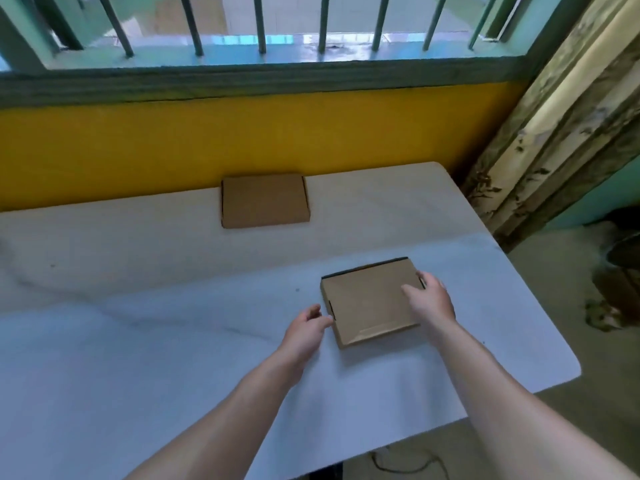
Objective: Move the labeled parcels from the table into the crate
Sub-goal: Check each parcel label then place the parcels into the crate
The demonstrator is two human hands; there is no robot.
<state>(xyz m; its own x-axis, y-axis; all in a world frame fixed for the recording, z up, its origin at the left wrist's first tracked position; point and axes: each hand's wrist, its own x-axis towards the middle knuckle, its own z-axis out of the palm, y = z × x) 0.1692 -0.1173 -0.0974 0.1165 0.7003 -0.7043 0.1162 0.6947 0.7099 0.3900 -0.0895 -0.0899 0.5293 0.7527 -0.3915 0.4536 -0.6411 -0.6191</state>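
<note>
A white-covered desk (173, 341) stands against a yellow wall (242, 133) under a barred window with teal frame (263, 74); a patterned curtain (568, 126) hangs at the right. Two flat brown cardboard parcels lie on the desk, well apart; the far parcel (265, 201) sits near the desk's back edge, close to the wall, lying flat with nothing touching it. The near parcel (367, 301) lies flat toward the right side of the desk, turned a little askew, with a dark strip along its far edge. No label shows on the upper face of either parcel.

The left hand (304, 332) reaches in beside the near parcel's left edge; its fingers (323, 320) are loosely spread and the tips touch or almost touch that edge, not closed on it. The right hand (433, 299) rests over the parcel's right portion; its thumb lies on the top face, and the other fingers (427, 277) curl around the far right corner, so the hand is set on the parcel though the grip looks loose. The parcel sits between the two hands, down on the desk.
</note>
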